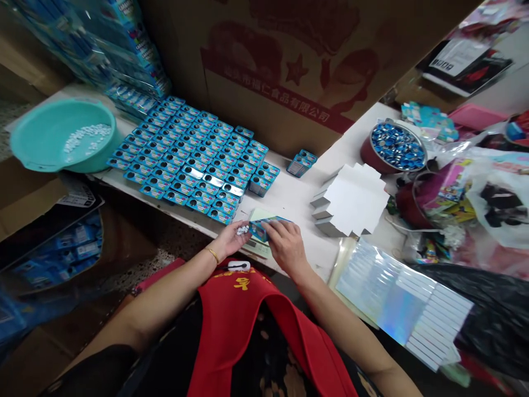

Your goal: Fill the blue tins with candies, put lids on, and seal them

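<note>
Left hand (228, 241): palm up, cupping white pellets (243, 230) in curled fingers, just beside blue box (259, 230)
Right hand (286, 245): grasping blue box from above
Blue box: between hands, near front edge of white table (291, 194)
Boxed rows (185, 154): packed together on table, beyond and left of hands
Green basin (31, 132): far left, holding more pellets
White stack (355, 196): on table, right of hands
Red bowl (369, 153): beyond stack, filled with blue pieces (399, 146)
</note>
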A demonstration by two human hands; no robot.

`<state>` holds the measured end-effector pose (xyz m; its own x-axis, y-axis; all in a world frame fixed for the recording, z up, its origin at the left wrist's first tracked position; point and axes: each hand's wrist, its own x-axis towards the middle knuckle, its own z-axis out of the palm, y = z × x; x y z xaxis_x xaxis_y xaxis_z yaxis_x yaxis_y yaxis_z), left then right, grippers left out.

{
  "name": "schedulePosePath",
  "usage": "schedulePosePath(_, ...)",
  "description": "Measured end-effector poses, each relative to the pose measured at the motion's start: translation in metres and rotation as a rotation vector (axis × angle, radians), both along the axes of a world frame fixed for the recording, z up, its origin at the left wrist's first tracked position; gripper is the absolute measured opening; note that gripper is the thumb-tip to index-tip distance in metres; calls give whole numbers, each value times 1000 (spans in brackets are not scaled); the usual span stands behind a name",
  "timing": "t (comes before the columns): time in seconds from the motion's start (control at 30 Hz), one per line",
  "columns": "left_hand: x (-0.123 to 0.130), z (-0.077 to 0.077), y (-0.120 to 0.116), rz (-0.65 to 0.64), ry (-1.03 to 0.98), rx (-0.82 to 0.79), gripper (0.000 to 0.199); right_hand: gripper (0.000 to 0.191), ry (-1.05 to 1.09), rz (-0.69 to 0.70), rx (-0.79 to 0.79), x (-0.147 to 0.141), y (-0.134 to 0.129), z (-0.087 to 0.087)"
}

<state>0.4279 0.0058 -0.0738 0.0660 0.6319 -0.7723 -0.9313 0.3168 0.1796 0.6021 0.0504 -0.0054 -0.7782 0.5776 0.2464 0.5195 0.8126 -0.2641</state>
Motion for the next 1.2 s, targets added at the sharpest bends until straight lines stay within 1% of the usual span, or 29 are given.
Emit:
schedulePosePath(0.07, -2, 0, -1, 8, 16, -21, 14, 38, 105, -79, -124, 6, 4, -10)
schedulePosePath(0.13, -4, 0, -3, 12, 31, -41, 12, 36, 221, -143, -253, 10, 9, -25)
schedulePosePath(0.2, -8, 1, -5, 9, 44, -55, 11, 34, 337, -215, -400, 11, 13, -44)
schedulePosePath(0.33, -17, 8, -17, 11, 96, -67, 15, 29, 542, -357, -710, 5, 18, -90)
schedulePosePath(0.4, -21, 14, -26, 11, 135, -79, 20, 29, 585, -395, -792, 4, 19, -107)
schedulePosePath(0.47, -25, 20, -36, 13, 162, -92, 21, 33, 582, -391, -817, 9, 18, -114)
schedulePosePath(0.53, -26, 26, -46, 19, 166, -92, 21, 45, 572, -362, -778, 19, 16, -110)
schedulePosePath(0.6, -26, 29, -54, 7, 154, -85, 20, 56, 580, -363, -689, 31, 12, -98)
schedulePosePath(0.63, -25, 30, -58, -1, 150, -85, 19, 56, 592, -384, -639, 36, 11, -90)
schedulePosePath(0.67, -25, 31, -60, -6, 148, -88, 19, 50, 609, -417, -596, 41, 9, -83)
schedulePosePath(0.73, -24, 31, -63, -3, 152, -107, 19, 33, 657, -507, -534, 48, 7, -70)
schedulePosePath(0.8, -24, 31, -63, 8, 155, -130, 20, 21, 701, -590, -506, 51, 6, -63)
schedulePosePath(0.87, -24, 32, -61, 13, 157, -148, 21, 18, 732, -638, -493, 53, 5, -61)
schedulePosePath(1.03, -23, 33, -58, 17, 167, -187, 23, 16, 761, -660, -465, 58, 6, -62)
schedulePosePath(1.2, -22, 33, -58, 7, 172, -181, 26, 17, 751, -704, -457, 60, 4, -59)
